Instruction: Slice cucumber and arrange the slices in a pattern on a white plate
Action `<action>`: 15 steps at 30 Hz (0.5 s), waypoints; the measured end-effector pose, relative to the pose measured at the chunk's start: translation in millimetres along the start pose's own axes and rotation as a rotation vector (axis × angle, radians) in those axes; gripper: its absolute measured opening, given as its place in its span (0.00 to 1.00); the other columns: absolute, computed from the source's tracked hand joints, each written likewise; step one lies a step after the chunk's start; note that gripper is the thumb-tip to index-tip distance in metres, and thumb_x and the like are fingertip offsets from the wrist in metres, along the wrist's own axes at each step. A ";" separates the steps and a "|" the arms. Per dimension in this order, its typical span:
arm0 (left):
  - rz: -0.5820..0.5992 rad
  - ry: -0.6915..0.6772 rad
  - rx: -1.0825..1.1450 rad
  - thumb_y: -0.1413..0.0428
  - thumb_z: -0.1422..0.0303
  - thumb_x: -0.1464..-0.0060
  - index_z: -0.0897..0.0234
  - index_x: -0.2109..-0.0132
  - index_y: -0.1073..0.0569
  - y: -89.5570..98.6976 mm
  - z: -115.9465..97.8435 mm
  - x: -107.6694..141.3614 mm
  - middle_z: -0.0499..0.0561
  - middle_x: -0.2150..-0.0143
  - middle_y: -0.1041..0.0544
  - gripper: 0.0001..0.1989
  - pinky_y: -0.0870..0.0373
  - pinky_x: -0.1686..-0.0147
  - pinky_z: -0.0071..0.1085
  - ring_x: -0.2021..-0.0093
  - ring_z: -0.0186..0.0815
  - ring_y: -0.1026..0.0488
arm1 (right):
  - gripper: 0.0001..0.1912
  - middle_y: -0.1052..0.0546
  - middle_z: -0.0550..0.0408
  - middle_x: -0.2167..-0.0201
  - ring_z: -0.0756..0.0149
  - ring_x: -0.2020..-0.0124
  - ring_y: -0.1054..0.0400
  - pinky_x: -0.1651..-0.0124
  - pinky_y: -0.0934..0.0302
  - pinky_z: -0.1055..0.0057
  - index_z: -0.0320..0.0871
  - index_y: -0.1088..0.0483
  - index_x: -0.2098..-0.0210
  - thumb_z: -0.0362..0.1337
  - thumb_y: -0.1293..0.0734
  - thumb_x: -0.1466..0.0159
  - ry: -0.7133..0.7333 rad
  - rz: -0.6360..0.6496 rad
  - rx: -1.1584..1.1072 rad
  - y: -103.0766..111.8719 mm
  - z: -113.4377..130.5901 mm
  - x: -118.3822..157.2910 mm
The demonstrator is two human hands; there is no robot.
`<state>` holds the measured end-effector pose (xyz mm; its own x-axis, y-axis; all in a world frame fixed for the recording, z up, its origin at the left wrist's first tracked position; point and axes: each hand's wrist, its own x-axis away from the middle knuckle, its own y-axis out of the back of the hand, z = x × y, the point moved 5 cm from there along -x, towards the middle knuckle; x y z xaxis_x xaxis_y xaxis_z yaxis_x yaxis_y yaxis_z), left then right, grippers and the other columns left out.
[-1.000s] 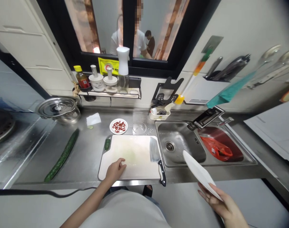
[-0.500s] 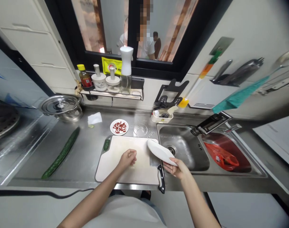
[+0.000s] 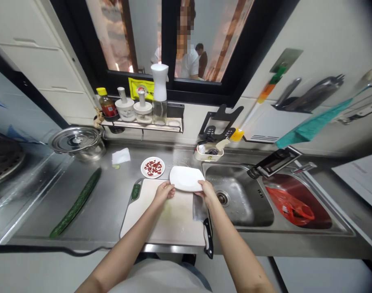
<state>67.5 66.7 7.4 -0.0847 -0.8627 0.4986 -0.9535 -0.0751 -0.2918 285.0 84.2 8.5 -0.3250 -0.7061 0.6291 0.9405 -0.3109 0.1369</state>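
A white plate [image 3: 186,178] is held level over the back edge of the cutting board [image 3: 149,224]. My right hand [image 3: 204,190] grips the plate's right end. At its left end is my left hand [image 3: 165,191], fingers closed and touching the rim. Behind the board sits a small round plate with red pieces [image 3: 153,167]. A cleaver with a black handle [image 3: 208,238] lies on the board's right side, its handle past the edge. A short cucumber piece [image 3: 135,191] rests at the board's upper left corner. Further left lies a long cucumber [image 3: 77,203].
To the right is a double sink [image 3: 241,199] with a red bag [image 3: 291,206] in its right basin. A lidded pot [image 3: 79,142], a white tissue [image 3: 121,156] and a small tray [image 3: 208,154] stand along the back. A person [image 3: 189,61] shows through the window.
The white plate has moved left from beside the sink and is now level. My left hand has moved up to its left end.
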 end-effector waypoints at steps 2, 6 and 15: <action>-0.030 -0.018 -0.009 0.39 0.66 0.55 0.69 0.61 0.30 3.1 -2.0 -8.9 0.46 0.76 0.28 0.15 0.36 0.78 0.19 0.80 0.23 0.33 | 0.17 0.23 0.49 0.66 0.64 0.64 0.28 0.67 0.31 0.71 0.38 0.33 0.52 0.35 0.39 0.40 0.057 -0.037 0.096 -5.9 7.1 -10.7; -0.048 -0.040 -0.034 0.41 0.69 0.56 0.70 0.61 0.29 8.7 -3.8 -26.0 0.46 0.76 0.28 0.14 0.34 0.76 0.21 0.80 0.23 0.33 | 0.16 0.22 0.49 0.64 0.62 0.60 0.29 0.61 0.34 0.73 0.37 0.29 0.55 0.36 0.38 0.42 0.190 -0.073 0.298 -13.0 18.0 -30.9; -0.105 -0.117 -0.126 0.40 0.71 0.59 0.70 0.62 0.28 18.8 3.8 -57.6 0.43 0.82 0.31 0.14 0.34 0.76 0.22 0.81 0.25 0.35 | 0.19 0.23 0.44 0.55 0.56 0.48 0.33 0.48 0.42 0.68 0.38 0.27 0.55 0.44 0.34 0.41 0.333 -0.079 0.697 -18.6 30.1 -50.2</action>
<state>55.5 113.1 -29.9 0.0447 -0.9062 0.4204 -0.9846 -0.1112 -0.1350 286.8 144.6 -2.6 -0.3029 -0.8866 0.3496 0.7227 0.0255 0.6907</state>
